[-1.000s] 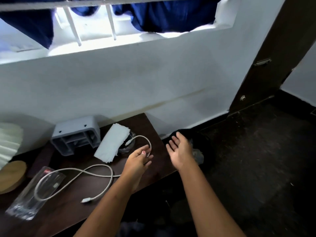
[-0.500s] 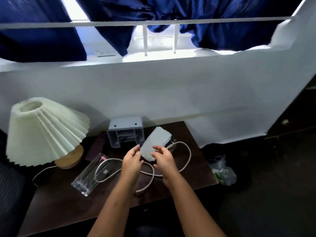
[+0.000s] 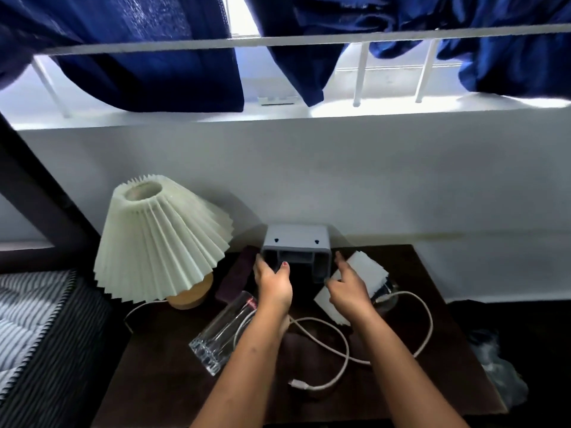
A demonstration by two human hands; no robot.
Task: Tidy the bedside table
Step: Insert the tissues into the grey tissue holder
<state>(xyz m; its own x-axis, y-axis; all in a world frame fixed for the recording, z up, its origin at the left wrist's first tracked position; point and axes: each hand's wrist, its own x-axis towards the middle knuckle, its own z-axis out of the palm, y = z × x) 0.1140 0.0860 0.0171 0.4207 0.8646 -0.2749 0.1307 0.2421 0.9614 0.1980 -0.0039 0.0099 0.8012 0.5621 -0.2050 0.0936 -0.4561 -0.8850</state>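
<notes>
left grip [image 3: 273, 285] spread round the left front corner of the grey box [image 3: 296, 242], thumb on its front, fingers along its side; clenched on it or merely touching, cannot tell. right grip [image 3: 347, 288] released, forefinger straight, grasping nothing, just beside the box's right side and over the white folded paper [image 3: 367, 268]. box at the back of the dark counter [image 3: 432, 381], against the wall. nearer the front edge, a looped white cable [image 3: 298, 383] and a clear glass [image 3: 221, 333] on its side. left of the box, a pleated lamp [image 3: 160, 239].
</notes>
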